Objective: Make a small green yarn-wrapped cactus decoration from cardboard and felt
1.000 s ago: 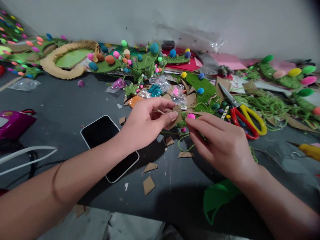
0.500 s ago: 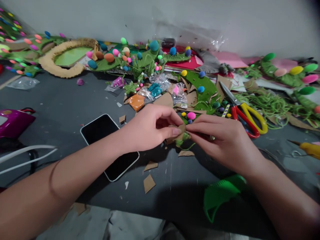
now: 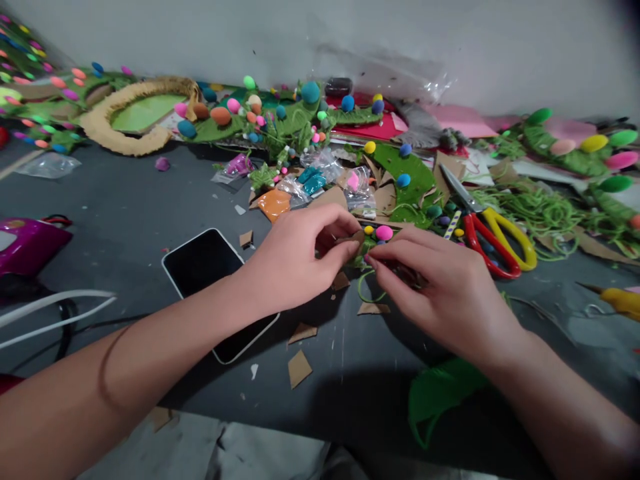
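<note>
My left hand (image 3: 305, 257) pinches a small piece of cardboard (image 3: 354, 238) between thumb and fingers; green yarn is on the piece's lower right side. My right hand (image 3: 440, 290) has its thumb and forefinger pinched together just to the right, on the green yarn (image 3: 361, 288), which hangs in a thin loop below the fingertips. Part of the cardboard is hidden behind my left fingers. Just beyond the fingertips sit a pink pom-pom (image 3: 384, 233) and a yellow one. Cardboard scraps (image 3: 300, 369) lie on the dark table below my hands.
A phone (image 3: 203, 260) lies partly under my left forearm. Red-and-yellow scissors (image 3: 493, 243) and tangled green yarn (image 3: 543, 213) are at the right, with a yellow-handled awl (image 3: 620, 300). A green plastic piece (image 3: 440, 393) lies near my right wrist. Decorated green wreaths line the wall.
My hands have moved slightly apart at the fingertips. The cardboard has turned and risen a little in my left hand, and the yarn loop below shows more.
</note>
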The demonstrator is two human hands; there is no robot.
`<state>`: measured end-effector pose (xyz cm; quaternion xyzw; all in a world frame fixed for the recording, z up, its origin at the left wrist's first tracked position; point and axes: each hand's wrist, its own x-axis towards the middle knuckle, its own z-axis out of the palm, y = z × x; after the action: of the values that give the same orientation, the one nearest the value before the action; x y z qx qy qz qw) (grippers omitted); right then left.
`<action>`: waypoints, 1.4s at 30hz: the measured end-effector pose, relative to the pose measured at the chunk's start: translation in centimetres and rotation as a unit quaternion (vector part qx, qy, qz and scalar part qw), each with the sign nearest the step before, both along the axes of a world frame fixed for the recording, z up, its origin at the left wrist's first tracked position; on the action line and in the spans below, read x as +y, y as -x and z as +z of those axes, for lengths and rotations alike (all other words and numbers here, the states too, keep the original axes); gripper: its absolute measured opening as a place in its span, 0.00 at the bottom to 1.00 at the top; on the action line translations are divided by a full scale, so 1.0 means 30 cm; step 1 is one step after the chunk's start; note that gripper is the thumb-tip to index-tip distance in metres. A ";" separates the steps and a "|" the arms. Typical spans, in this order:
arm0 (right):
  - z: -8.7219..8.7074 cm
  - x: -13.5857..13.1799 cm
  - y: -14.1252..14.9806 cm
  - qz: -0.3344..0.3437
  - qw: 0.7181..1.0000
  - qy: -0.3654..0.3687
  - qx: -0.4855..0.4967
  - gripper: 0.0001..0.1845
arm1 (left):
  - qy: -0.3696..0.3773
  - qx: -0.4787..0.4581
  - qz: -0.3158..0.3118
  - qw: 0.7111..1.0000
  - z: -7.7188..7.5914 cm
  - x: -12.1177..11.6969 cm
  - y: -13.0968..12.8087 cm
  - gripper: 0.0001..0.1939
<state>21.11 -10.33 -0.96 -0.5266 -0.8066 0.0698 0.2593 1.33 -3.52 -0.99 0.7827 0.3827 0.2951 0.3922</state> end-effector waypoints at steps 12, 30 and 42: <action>0.013 0.004 -0.022 0.030 0.999 0.018 0.029 0.11 | 0.178 -0.097 -0.042 0.978 -0.005 0.048 0.008 0.09; -0.003 0.000 0.008 0.005 0.997 0.073 0.017 0.08 | 0.006 0.034 -0.028 0.999 -0.005 0.002 0.002 0.08; -0.029 -0.008 -0.019 0.022 0.999 -0.018 -0.025 0.10 | 0.110 -0.066 -0.049 0.991 -0.017 0.052 0.017 0.13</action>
<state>21.68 -10.58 -1.82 -0.5051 -0.8256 0.0475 0.2469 0.82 -1.95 -1.49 0.7313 0.3476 0.2830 0.5141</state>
